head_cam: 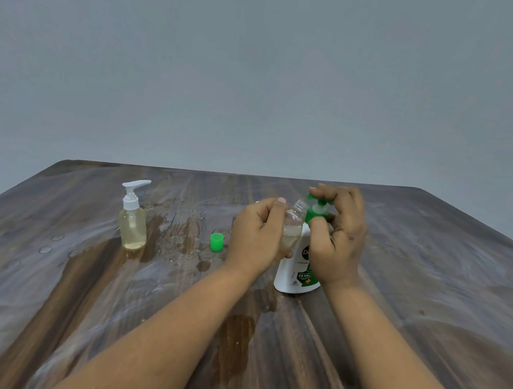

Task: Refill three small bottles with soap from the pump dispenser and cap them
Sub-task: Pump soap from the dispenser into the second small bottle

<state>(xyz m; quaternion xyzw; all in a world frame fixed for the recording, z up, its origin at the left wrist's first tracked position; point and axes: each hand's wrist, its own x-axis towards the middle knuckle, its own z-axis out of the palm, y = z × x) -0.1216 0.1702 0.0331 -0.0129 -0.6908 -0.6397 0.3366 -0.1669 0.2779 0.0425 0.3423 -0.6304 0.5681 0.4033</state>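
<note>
My left hand (pixel 256 232) grips a small clear bottle (pixel 294 225), tilted with its open mouth just under the green spout of the pump dispenser. The small bottle holds a little pale soap. The white dispenser (pixel 295 271) with a green pump stands on the wooden table (pixel 69 283). My right hand (pixel 337 236) is curled over the green pump head, fingers on top and thumb by the neck. A loose green cap (pixel 216 242) lies on the table left of my left hand. Farther left stands a clear bottle (pixel 133 219) of yellowish soap with a white pump top.
Wet smears and droplets (pixel 182 233) cover the tabletop between the white-pump bottle and my hands, with a darker wet patch (pixel 234 347) nearer me. The table's far edge runs just behind the dispenser, before a plain grey wall.
</note>
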